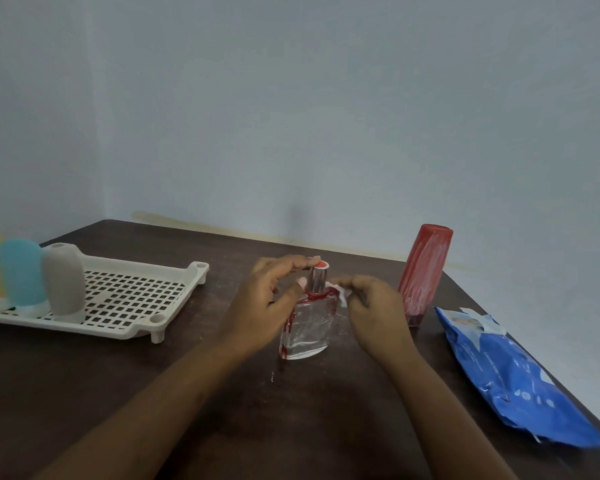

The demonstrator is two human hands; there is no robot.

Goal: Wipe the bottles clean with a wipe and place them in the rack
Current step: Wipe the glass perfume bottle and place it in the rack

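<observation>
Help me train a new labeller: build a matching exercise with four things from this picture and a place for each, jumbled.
Things
1. glass bottle
2. red bottle
3. blue wipe pack
4. grey bottle

Places
A. upright in the rack
B. lying at the table's right edge
C. cap held by the left hand, right hand pinching a wipe against it
D. standing behind the right hand

Pairs: 1-C, 2-D, 3-B, 4-A
</observation>
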